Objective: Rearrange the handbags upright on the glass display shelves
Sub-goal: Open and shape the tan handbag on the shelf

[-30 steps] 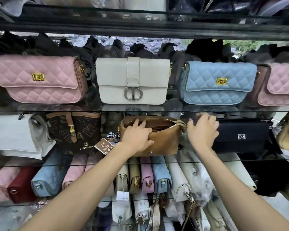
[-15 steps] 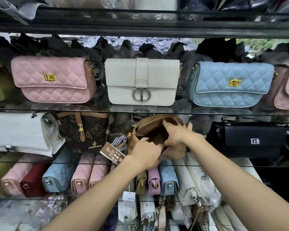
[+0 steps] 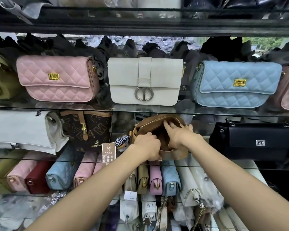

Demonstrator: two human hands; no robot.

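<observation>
Tan handbag: on the middle glass shelf, near its front edge, between the brown monogram bag on its left and the black flap bag on its right; its zip is open and its mouth gapes toward the camera.
Left hand: curled around the bag's left front, fingers closed over the rim, gripping it.
Right hand: fingers reach into the open mouth, bent over the far rim; thumb outside on the right; it has hold of the bag's top edge.
Charm: a checkered trinket hangs at the bag's left end, beside a paper tag.
Upper shelf: 3 bags upright, pink quilted bag, white bag, blue quilted bag.
</observation>
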